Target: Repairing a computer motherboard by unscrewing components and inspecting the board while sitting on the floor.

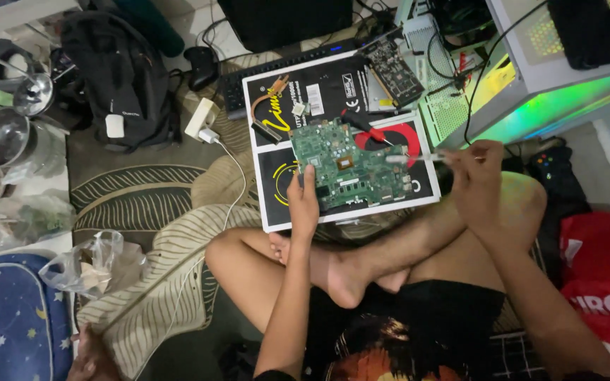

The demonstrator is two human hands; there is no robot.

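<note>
Left hand (pixel 303 201) closed on near-left edge of green circuit board (pixel 347 166), thumb on top. Board lies on black-and-white flat box (pixel 277 176) on floor, before crossed legs. Right hand (pixel 476 176) pinches thin white stick (pixel 411 159), tip over board's right side. Red-handled screwdriver (pixel 365 128) beside board.

Glossy green circuit board (pixel 347 164), matt cardboard (pixel 277 204)

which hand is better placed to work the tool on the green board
Right, probably. The right hand already holds the thin tool, its tip over the circuit board, while the left hand steadies the board's edge.
</note>
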